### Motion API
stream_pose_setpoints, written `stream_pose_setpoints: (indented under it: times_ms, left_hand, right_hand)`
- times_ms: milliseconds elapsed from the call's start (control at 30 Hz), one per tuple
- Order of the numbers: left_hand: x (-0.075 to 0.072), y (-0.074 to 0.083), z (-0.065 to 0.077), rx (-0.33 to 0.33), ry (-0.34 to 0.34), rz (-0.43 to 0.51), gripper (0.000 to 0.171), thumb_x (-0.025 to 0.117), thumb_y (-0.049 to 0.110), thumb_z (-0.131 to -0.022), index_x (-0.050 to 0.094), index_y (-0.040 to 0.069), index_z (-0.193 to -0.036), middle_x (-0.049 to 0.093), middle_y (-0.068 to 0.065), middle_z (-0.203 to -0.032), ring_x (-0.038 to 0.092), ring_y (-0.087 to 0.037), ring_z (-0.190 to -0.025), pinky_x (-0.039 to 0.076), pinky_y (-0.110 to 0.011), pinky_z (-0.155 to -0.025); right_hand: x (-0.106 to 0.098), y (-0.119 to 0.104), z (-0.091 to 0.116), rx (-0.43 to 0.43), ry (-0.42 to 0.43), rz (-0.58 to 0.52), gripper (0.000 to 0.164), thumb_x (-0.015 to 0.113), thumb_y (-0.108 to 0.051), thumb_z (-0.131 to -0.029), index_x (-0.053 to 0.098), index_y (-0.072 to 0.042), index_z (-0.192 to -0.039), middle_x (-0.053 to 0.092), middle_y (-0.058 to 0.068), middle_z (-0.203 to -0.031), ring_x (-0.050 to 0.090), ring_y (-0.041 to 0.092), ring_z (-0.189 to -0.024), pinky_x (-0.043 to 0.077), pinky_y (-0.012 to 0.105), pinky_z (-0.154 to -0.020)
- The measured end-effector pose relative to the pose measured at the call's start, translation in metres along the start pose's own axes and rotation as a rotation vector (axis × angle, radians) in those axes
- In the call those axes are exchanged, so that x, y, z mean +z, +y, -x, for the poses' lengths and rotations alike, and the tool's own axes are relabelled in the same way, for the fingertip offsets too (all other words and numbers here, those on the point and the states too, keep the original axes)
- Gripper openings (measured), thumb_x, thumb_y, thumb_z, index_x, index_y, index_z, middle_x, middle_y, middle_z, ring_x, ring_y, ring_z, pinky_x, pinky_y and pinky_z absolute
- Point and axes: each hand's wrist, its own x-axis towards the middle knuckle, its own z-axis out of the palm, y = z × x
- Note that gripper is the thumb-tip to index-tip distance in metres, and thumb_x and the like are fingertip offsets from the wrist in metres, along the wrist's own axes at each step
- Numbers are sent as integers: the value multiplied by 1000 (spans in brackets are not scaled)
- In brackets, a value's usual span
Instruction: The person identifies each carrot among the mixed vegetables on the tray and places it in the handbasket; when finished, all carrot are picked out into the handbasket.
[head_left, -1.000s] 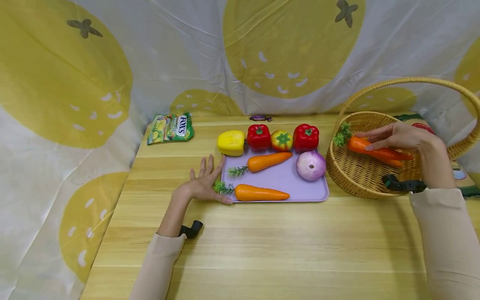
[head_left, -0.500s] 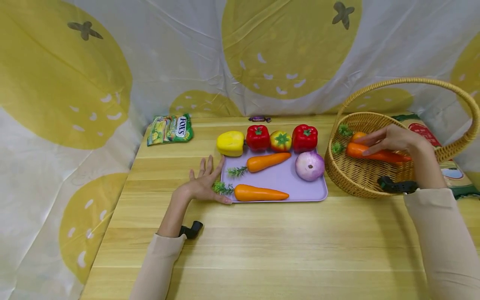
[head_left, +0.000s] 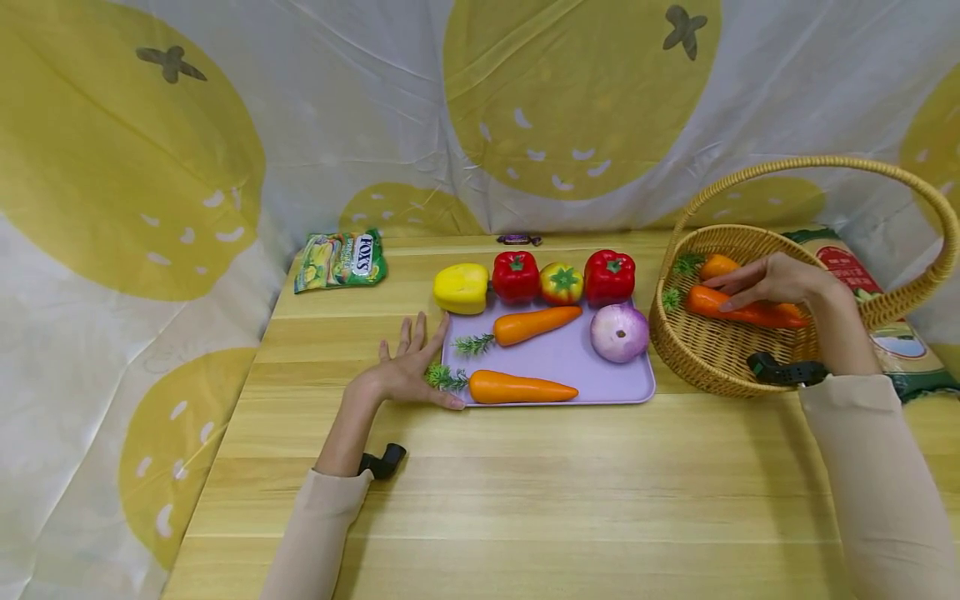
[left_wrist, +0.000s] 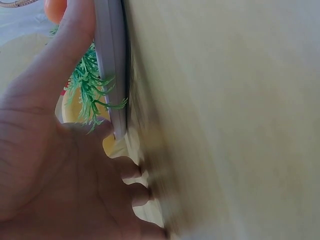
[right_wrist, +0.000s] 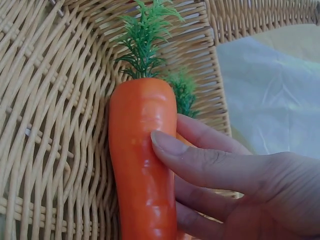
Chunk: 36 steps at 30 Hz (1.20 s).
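Note:
In the wicker basket (head_left: 686, 362), my right hand (head_left: 783, 279) grips an orange carrot (right_wrist: 142, 150) with a green leafy top. The thumb lies along one side of it and the fingers curl behind. A second carrot (head_left: 717, 265) lies beside it in the basket, partly hidden by the hand. At the left end of the lilac tray (head_left: 607, 386), my left hand (head_left: 405, 375) is spread, its thumb and index fingertip at the tray's edge. Two carrots lie on the tray, the nearer one (head_left: 521, 387) with its leafy top (left_wrist: 90, 87) close to that palm.
An onion (head_left: 619, 332) sits at the tray's right. Along its back edge stand a yellow pepper (head_left: 461, 288), two red peppers and a red-yellow fruit (head_left: 562, 284). Farther back lie a green FOX'S packet (head_left: 341, 261) and a purple-wrapped sweet (head_left: 519, 239). The basket's tall handle (head_left: 825, 162) arches over my right hand.
The gripped carrot has come lower into the basket and slightly nearer, with my right hand moving left. The second carrot now shows more behind it. My left hand has stayed put.

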Motion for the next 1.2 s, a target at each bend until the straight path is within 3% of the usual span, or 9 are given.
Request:
stream_pose_setpoints:
  times_ms: [133, 200, 333, 467, 600, 700, 867, 1000, 1200]
  left_hand:
    - [0, 0, 0, 1, -1, -1, 139, 85, 64, -75, -15, 28, -166, -34, -18, -167, -34, -40, -154, -17, -78, -116]
    - [0, -1, 0, 0, -2, 0, 139, 85, 64, -75, -15, 27, -166, -35, -18, -167, -34, -40, -154, -17, -78, -116]
    - [0, -1, 0, 0, -1, 1, 139, 85, 64, -75, -15, 28, -166, -35, -18, -167, -34, -40, -154, -18, -78, -116]
    - [0, -1, 0, 2, -2, 5, 140, 85, 64, -75, -15, 28, -165, -35, -18, -167, -34, -40, -154, -17, -78, -116]
    - [0, 1, 1, 2, -2, 2, 139, 85, 63, -75, -15, 27, -166, -34, -19, -167, -34, -41, -154, -17, -78, -116]
    - [-1, 2, 2, 8, 0, 7, 140, 86, 63, -74, -15, 27, -166, -34, -19, -167, -33, -41, -155, -17, -78, -116]
    - [2, -5, -3, 26, 11, 33, 145, 84, 75, -67, -15, 34, -165, -36, -17, -167, -36, -39, -153, -21, -78, -114]
    - [7, -14, -11, 6, 17, 21, 147, 81, 81, -62, -18, 39, -163, -39, -11, -166, -39, -33, -153, -20, -76, -117]
    - [1, -5, -3, 17, 3, 43, 143, 84, 72, -70, -15, 32, -165, -37, -16, -166, -37, -38, -153, -20, -77, -115]
  right_hand:
    - [1, 2, -1, 8, 1, -6, 46, 81, -22, -91, 71, -7, -133, 76, 10, -125, 55, 32, -132, 44, 13, -86]
    - [1, 3, -1, 16, 11, -7, 48, 82, -24, -90, 70, -7, -133, 76, 6, -125, 55, 29, -132, 45, 14, -86]
    - [3, 5, -2, 21, 36, -37, 51, 83, -25, -89, 69, -4, -133, 77, 5, -124, 60, 0, -114, 48, 11, -82]
    - [3, 7, -1, 18, 43, -61, 50, 83, -24, -89, 70, -2, -132, 76, 4, -124, 48, -22, -96, 49, 9, -79]
    - [3, 7, -1, 17, 38, -92, 48, 82, -21, -90, 70, 0, -131, 77, 1, -123, 49, -24, -94, 52, 12, -80]
    - [4, 6, -1, 25, 46, -104, 49, 82, -21, -89, 69, 2, -131, 77, 6, -124, 53, -22, -92, 56, 17, -78]
    - [4, 5, 0, 42, 76, -80, 50, 84, -25, -88, 71, 0, -130, 74, 16, -127, 54, -21, -87, 57, 21, -76]
    - [5, 5, 0, 58, 86, -94, 48, 83, -26, -89, 72, -3, -130, 76, 13, -123, 60, -15, -84, 59, 25, -74]
    - [5, 7, -2, 34, 102, -60, 51, 85, -27, -87, 71, -2, -130, 77, 12, -122, 55, -19, -86, 56, 21, -74]
